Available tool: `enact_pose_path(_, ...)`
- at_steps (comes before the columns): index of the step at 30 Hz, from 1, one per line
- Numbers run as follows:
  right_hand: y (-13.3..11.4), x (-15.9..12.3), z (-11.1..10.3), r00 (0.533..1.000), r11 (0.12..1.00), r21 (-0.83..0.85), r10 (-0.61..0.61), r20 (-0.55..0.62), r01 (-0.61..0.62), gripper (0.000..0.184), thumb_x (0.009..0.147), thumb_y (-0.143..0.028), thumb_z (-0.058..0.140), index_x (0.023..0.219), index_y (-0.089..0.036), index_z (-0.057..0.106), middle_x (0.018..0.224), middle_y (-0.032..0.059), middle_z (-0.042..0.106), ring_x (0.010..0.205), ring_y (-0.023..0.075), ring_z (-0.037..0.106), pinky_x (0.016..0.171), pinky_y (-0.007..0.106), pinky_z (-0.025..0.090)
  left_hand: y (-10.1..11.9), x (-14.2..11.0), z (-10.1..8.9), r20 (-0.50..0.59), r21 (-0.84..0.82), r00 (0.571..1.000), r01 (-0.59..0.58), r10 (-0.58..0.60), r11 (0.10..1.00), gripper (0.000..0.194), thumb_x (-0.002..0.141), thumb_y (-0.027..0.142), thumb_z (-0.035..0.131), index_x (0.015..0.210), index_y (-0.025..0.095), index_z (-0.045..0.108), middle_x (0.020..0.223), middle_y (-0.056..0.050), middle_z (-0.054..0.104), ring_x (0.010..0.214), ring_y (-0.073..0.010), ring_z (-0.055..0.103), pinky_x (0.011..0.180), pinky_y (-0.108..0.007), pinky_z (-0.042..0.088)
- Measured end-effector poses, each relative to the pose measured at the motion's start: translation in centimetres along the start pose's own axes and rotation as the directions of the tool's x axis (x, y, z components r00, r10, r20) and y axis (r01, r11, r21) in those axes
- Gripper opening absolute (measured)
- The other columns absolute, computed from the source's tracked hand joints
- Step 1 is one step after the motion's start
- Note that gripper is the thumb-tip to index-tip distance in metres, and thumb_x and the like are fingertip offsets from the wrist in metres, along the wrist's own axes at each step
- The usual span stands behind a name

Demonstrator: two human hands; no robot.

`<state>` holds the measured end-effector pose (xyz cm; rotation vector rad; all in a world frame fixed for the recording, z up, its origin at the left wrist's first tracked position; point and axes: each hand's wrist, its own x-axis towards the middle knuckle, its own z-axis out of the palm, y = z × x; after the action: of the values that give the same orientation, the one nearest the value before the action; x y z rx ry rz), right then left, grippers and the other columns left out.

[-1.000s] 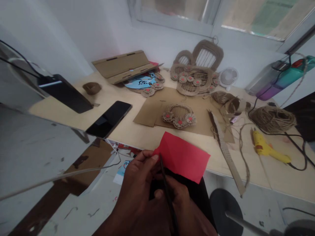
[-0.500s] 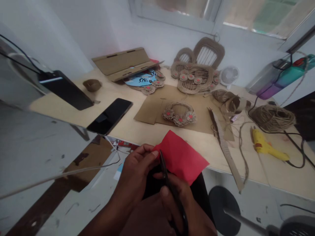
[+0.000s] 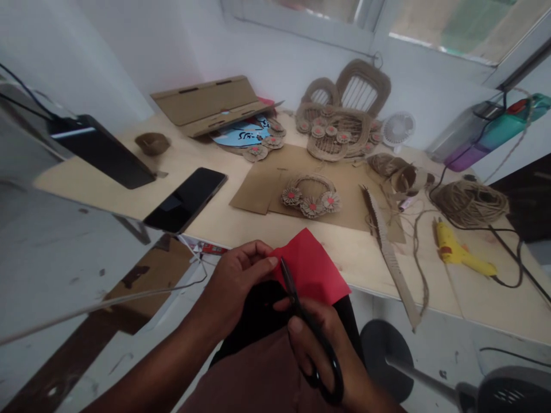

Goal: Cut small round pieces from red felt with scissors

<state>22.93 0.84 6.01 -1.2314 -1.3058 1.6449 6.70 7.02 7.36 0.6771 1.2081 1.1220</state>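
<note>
Between the thumb and fingers of my left hand (image 3: pixel 243 275) is the left edge of a sheet of red paper (image 3: pixel 316 267). My right hand (image 3: pixel 325 332) grips black-handled scissors (image 3: pixel 289 278), its fingers in the loops. The blade tips lie against the paper close to my left thumb. Both hands are over my lap at the table's front edge. Beyond the paper, a twine ring with several paper flowers (image 3: pixel 310 205) rests on a cardboard sheet (image 3: pixel 253 192).
A phone (image 3: pixel 187 198) and a black power bank (image 3: pixel 107 152) are on the left. On the right are a serrated strip (image 3: pixel 390 258), a yellow glue gun (image 3: pixel 462 252) and a twine ball (image 3: pixel 471 203). Twine-wrapped frames (image 3: pixel 365 86) and a small fan (image 3: pixel 398 129) stand at the back.
The red paper has tilted, and its right corner sits further left. My right hand and the scissors have shifted slightly right. The whole view has moved a little.
</note>
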Motion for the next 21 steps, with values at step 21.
enact_pose_path(21,-1.5,1.2,-0.5,0.997,0.998,-0.061,0.031,0.069,-0.027,0.054,0.085,-0.067,0.051,0.102,-0.016,0.062,0.067,-0.0025,0.048,0.051,0.0089,0.042,0.043,0.020,0.035,1.7,0.8,0.2,0.197,0.031,0.959,0.199,-0.201,0.979,0.013,0.066,0.022,0.072,0.062,0.017,0.060,0.057,0.005,0.064,0.054,-0.0087,0.055,0.060,-0.022,0.047)
